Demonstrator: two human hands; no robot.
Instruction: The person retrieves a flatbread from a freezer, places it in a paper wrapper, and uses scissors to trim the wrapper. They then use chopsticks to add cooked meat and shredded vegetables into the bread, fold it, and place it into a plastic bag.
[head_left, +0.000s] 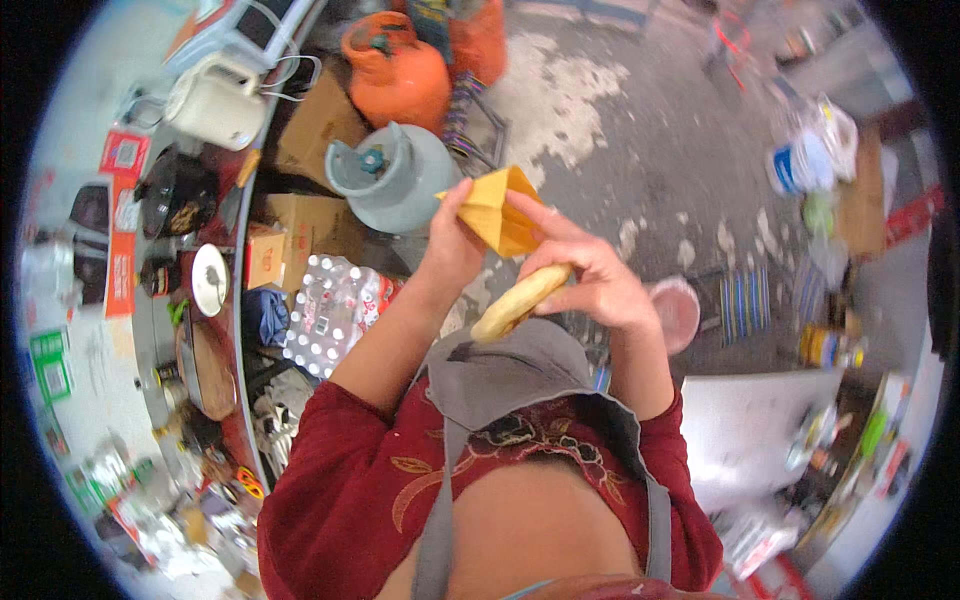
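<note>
My left hand (459, 232) pinches the edge of a yellow paper bag (491, 210), its mouth spread apart toward my right hand. In my right hand (592, 274) is a round, flat bread (521, 301), held between thumb and fingers below the bag. The right index finger reaches to the bag's opening. Bread and bag are apart, both above the grey apron (510, 364) on my front. What is inside the bag cannot be seen.
Left of me runs a counter with a cream kettle (217, 101), a white bowl (210, 280) and a cutting board (206, 371). Below stand a grey gas cylinder (409, 180), an orange one (397, 75) and shrink-wrapped bottles (337, 311). A pale tabletop (750, 435) lies at right.
</note>
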